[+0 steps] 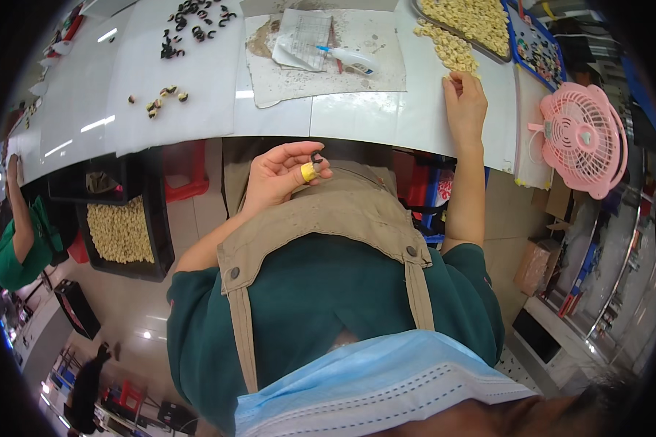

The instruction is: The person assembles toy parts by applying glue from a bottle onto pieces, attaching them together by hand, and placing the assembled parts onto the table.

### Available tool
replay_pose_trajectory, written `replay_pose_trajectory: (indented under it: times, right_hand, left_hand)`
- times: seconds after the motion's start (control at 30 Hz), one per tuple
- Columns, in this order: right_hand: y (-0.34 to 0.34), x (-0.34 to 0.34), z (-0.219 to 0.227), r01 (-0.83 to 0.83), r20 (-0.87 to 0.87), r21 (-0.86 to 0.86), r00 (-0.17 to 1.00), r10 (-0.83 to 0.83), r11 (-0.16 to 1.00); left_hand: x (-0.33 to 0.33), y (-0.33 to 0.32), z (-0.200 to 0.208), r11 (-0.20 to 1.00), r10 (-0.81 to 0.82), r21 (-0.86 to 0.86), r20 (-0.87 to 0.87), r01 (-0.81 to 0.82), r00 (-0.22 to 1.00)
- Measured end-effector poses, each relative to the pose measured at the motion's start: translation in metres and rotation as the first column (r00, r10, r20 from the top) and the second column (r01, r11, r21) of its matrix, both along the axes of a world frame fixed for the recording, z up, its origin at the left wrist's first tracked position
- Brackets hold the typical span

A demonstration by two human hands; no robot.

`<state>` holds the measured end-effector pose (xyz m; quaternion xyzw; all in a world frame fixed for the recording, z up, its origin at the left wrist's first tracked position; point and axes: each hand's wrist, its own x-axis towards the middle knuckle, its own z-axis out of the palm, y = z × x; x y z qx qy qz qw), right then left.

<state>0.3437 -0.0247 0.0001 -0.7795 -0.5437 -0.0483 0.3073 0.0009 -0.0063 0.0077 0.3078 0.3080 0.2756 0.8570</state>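
Observation:
My left hand (280,175) is held over my lap, just off the table's near edge. Between its thumb and fingers it pinches a small black curved piece (315,156); a yellow wrap (308,172) covers part of the thumb. My right hand (466,105) reaches out over the white table (357,116), its fingertips drawn together at the near end of a spread of small cream-coloured pieces (453,52). Whatever lies between those fingertips is too small to make out. Black curved pieces (197,25) lie scattered at the far left, with several joined black-and-cream pieces (157,108) nearer me.
A glue bottle (353,61) with a blue tip lies on stained cardboard (284,86), beside folded paper (299,40). Far right are a tray of cream pieces (481,22) and a blue basket (536,44). A pink fan (579,138) stands right; a co-worker's arm (23,218) shows left.

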Motion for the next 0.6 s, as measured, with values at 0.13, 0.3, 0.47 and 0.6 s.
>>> replay_pose_trajectory:
  times: [0.13,0.3,0.47,0.6]
  right_hand:
    - [0.001,-0.016,0.004,0.029,-0.140,0.003,0.990,-0.029,1.000]
    - [-0.011,-0.056,0.012,-0.253,-0.486,0.145,0.824,0.291,0.957]
    - [-0.022,-0.123,0.033,-0.484,-0.712,0.175,0.539,0.450,0.857]
    - [-0.019,-0.139,0.040,-0.635,-0.428,0.212,0.623,0.655,0.743]
  left_hand:
    - [0.002,0.002,0.004,0.998,-0.036,-0.059,0.008,0.036,0.999]
    - [0.006,0.004,0.010,0.993,-0.055,-0.109,-0.007,0.054,0.998]
    - [0.004,0.007,0.003,0.991,-0.040,-0.124,0.033,0.044,0.999]
    - [0.005,0.010,0.000,0.990,-0.048,-0.128,0.118,0.063,0.992]
